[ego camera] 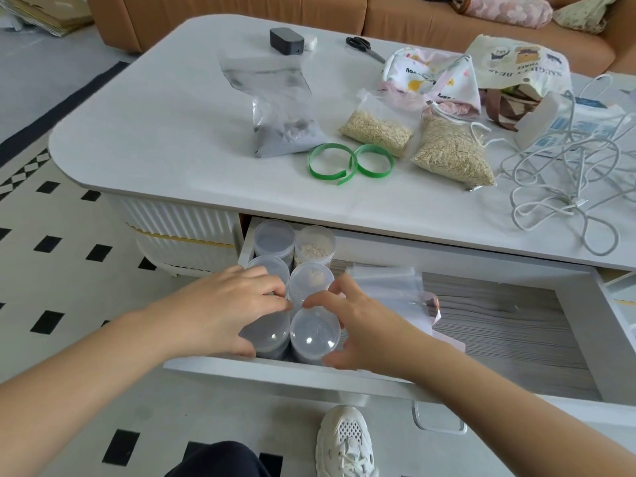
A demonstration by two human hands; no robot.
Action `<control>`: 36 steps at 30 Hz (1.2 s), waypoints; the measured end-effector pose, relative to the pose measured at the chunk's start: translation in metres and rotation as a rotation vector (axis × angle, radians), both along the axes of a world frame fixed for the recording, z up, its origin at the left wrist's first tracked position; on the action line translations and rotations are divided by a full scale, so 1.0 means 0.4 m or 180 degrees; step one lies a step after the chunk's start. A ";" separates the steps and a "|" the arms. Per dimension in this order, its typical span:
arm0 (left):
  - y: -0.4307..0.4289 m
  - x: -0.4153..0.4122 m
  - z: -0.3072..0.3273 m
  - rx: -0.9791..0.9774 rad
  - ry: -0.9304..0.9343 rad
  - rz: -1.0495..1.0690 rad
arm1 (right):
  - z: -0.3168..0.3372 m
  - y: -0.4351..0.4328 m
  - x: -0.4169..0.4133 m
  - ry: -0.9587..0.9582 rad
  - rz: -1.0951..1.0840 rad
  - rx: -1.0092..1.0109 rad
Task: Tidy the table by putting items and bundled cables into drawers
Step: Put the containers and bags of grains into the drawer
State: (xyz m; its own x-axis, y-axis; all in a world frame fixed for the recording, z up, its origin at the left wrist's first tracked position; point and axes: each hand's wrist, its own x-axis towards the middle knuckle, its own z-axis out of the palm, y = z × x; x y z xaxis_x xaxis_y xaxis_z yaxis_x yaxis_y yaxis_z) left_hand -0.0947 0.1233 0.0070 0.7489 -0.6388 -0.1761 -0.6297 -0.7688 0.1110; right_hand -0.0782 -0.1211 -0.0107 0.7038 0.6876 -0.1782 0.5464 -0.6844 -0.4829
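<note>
Jars (311,280) are being packed into the left end of the open drawer (241,368), which is pulled out from under the desk (172,132). Right at the drawer front, the front-left jar (266,335) is gripped by the left hand (220,308), with fingers curled over the lid and the thumb hooked down its near side. The front-right jar (315,333) is cupped by the right hand (361,321), with fingertips curled on the far edge of the lid and the thumb down at the near wall.

Looks like these two are just being snugged in. It's probably best done with both pushed back and left together, so the block gets squared into the drawer's corner, lids kept level and nothing tipped onto a neighbour. Every jar is stood upright, long axis vertical, lid facing up. The block is laid two across and three deep, running front to back.

Just right of them, a clear zip bag (389,284) is laid in the drawer. Whether it's touched by the right hand can't be told.

Further out on the desk, plenty is left to be put away: green straps (352,161), two bags of grain (451,153), a bag of grey powder (285,136), and a loose tangle of white cables (580,202) not yet bundled. Scissors (359,43) and a small black box (286,40) are parked at the far edge.
</note>
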 end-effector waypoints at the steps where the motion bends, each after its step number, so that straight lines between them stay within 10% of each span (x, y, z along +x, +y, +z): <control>1: -0.002 0.002 0.003 -0.0011 0.0015 -0.0003 | -0.004 -0.002 -0.001 0.0013 -0.0007 0.0034; 15: -0.021 0.041 0.066 -0.0208 0.0537 0.0452 | 0.074 -0.067 0.038 0.0224 -0.0018 -0.0013; 25: -0.352 0.302 0.208 -0.2331 -0.0070 0.1172 | 0.233 -0.231 0.306 -0.1414 -0.2554 0.0680; 36: -0.526 0.550 0.218 -0.3335 0.1358 0.2535 | 0.208 -0.276 0.396 -0.0679 -0.3380 0.1208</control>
State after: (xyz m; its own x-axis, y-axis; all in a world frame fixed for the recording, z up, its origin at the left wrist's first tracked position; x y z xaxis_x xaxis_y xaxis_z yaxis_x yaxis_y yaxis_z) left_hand 0.1252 -0.0872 0.0941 0.9809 -0.0435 -0.1898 0.1640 -0.3405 0.9258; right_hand 0.0804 -0.2314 0.0724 0.9519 -0.2873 0.1063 -0.1241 -0.6790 -0.7236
